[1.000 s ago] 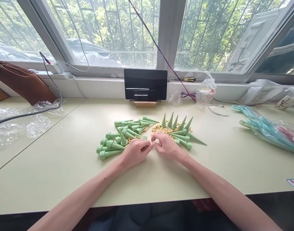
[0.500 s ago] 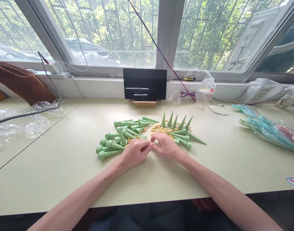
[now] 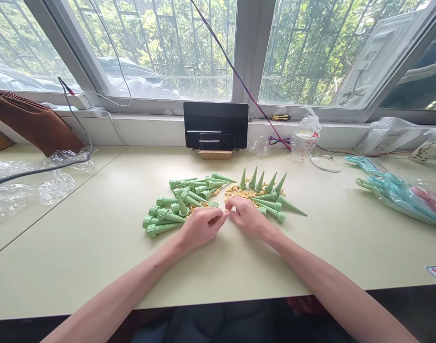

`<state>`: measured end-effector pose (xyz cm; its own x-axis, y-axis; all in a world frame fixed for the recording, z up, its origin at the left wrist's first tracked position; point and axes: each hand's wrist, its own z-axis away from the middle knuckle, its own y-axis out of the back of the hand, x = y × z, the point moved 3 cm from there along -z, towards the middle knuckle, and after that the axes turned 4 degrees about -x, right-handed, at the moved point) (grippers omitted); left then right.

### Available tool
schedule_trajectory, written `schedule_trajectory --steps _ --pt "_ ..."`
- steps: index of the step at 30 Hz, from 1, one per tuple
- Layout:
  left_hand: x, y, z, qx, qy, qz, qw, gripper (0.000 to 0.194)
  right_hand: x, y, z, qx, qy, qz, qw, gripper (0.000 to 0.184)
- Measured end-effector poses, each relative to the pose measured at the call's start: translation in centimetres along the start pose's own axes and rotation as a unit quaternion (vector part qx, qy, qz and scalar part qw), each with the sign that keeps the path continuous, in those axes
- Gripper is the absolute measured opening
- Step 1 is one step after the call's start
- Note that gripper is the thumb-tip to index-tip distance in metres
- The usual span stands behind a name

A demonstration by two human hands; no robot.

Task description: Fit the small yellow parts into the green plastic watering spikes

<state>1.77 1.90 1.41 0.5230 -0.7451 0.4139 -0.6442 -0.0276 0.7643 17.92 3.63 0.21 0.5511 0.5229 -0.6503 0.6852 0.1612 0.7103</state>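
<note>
My left hand (image 3: 202,225) is closed, with thumb and forefinger pinched at their tips. Opposite it, my right hand (image 3: 247,217) bends in a pinch, and the fingertips of both hands meet. Between them shows a bit of a small yellow plastic piece (image 3: 225,212), mostly covered by fingers. Left of my hands lies a pile of green ribbed-capped plastic spikes (image 3: 163,228). Behind my right hand, several green spikes (image 3: 252,178) stand point up and others (image 3: 271,204) lie flat. Small yellow plastic parts (image 3: 235,191) are heaped among them.
A black tablet (image 3: 216,119) and a phone (image 3: 217,141) lean on a cardboard stand (image 3: 215,155) behind the piles. Teal bagged items (image 3: 392,190) lie at right, beside a coiled white cable (image 3: 325,163). Clear plastic wrap (image 3: 56,186) and a brown pouch (image 3: 35,121) are at left.
My hands stay together in nearly the same place, with only slight finger movement. The view shifts a little; the green spikes and yellow parts stay put.
</note>
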Motion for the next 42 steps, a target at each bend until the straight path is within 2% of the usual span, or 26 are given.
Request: schedule_trajectory --steps 4,7,13,19,24,29,37,42 --pt "0.3 0.4 -0.2 0.030 0.011 0.002 0.999 0.040 -0.4 0.4 -0.1 0.057 0.019 -0.044 0.997 0.010" --pt "0.3 0.8 -0.4 0.048 0.045 0.015 0.998 0.034 -0.9 0.7 0.0 0.089 0.023 -0.113 0.989 0.011" --pt "0.1 1.4 -0.6 0.064 0.112 0.041 0.991 0.026 -1.7 0.8 0.2 0.058 0.032 -0.234 0.970 0.020" --pt "0.0 1.0 -0.6 0.031 0.091 0.050 0.994 0.026 -1.9 0.6 0.0 0.043 0.022 -0.334 0.941 0.021" --pt "0.1 0.9 -0.5 0.045 0.064 0.028 0.997 0.027 -1.6 0.6 -0.1 0.049 0.014 -0.371 0.927 0.021" --pt "0.3 1.2 -0.6 0.066 0.068 0.026 0.995 0.030 -1.5 0.2 -0.2 0.008 0.008 -0.387 0.922 0.025" --pt "0.1 1.0 -0.4 0.053 0.067 0.030 0.996 0.029 -1.3 0.4 -0.3 0.003 -0.017 -0.433 0.901 0.023" --pt "0.4 1.2 -0.5 0.070 0.058 0.029 0.995 0.031 -1.1 0.8 -0.3 0.011 -0.058 -0.487 0.871 0.028"
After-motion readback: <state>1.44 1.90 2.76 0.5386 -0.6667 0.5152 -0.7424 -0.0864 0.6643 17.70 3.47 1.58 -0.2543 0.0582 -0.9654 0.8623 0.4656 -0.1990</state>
